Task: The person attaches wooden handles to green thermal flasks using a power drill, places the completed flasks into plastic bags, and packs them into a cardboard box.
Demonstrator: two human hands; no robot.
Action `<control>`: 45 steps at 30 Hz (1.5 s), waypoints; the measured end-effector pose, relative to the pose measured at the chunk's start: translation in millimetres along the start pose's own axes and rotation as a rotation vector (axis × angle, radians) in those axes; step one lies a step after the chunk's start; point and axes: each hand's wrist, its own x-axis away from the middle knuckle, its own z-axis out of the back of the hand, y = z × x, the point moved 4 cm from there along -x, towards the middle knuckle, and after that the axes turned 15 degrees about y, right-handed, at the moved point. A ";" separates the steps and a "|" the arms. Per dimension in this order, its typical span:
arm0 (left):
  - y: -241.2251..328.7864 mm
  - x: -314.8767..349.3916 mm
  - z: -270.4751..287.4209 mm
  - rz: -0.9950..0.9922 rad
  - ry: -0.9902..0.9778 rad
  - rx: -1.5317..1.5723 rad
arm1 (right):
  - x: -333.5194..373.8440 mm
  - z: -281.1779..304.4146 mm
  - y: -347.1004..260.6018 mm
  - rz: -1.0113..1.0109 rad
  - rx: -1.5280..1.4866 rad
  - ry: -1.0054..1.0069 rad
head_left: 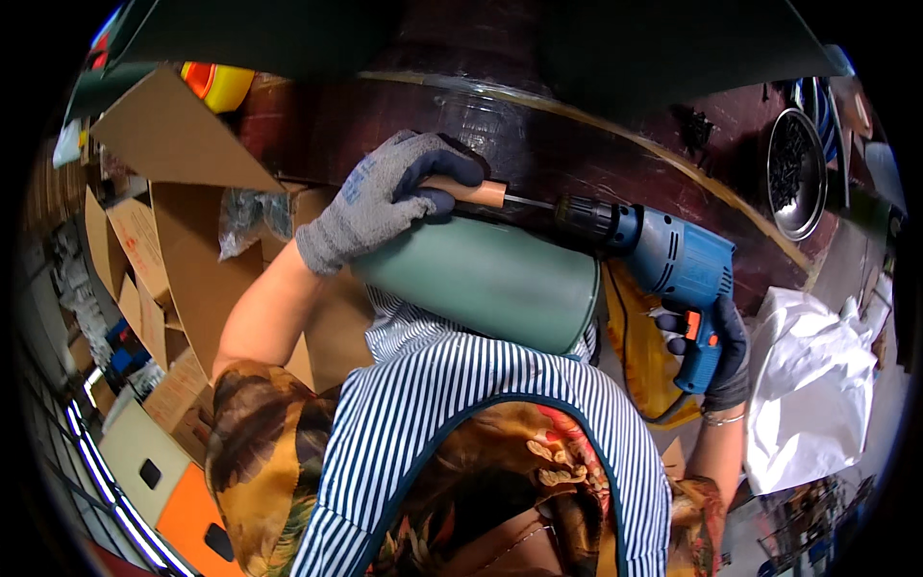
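Note:
My left hand (380,204), in a grey work glove, is closed round a light wooden handle (487,193). A thin metal shaft (530,201) runs from the handle's end to the black chuck of a blue power drill (678,252). On the right, my gloved right hand (729,356) grips the drill by its lower handle, near the orange trigger. The drill points left, in line with the shaft. Just below the wooden handle lies a dark green cylinder (490,284), across my lap over a striped apron (500,370). My left wrist is close above its left end.
A dark red worktop (461,125) stretches in front. Small black parts fill a metal bowl (781,223) at the far right, with a loose black pile (697,130) nearby. Cardboard boxes (207,279) stand left; a white plastic bag (808,385) lies right. The drill's cord (623,337) hangs down.

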 end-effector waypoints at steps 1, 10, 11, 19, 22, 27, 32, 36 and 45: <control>-1.5 1.6 0.9 -0.006 0.009 -0.006 | -5.5 9.5 -2.1 -0.025 0.042 -0.050; -9.3 1.0 -0.4 0.017 0.005 -0.049 | -2.5 -0.8 -9.5 0.074 0.099 -0.092; -9.9 0.8 -0.6 0.028 -0.010 -0.037 | -5.3 0.1 -9.0 0.079 0.096 -0.120; 0.1 -3.0 2.6 0.005 -0.070 -0.085 | -21.9 5.7 -1.9 0.159 0.147 -0.172; -3.3 -0.7 3.7 0.053 -0.039 0.064 | -30.1 1.9 -6.9 0.257 0.139 -0.352; 9.4 13.1 -2.9 -0.209 0.060 -0.319 | -46.0 33.5 -4.1 0.438 0.255 -0.252; 37.3 44.3 -9.7 -0.354 0.168 -0.654 | 1.9 49.4 9.3 0.460 -0.065 0.032; 78.7 81.5 -26.2 -0.239 0.093 -0.551 | 10.8 20.8 -13.4 0.433 -0.080 -0.135; 207.5 45.5 -65.7 -0.698 -0.353 -1.175 | 53.8 -13.5 -35.5 1.517 1.261 1.008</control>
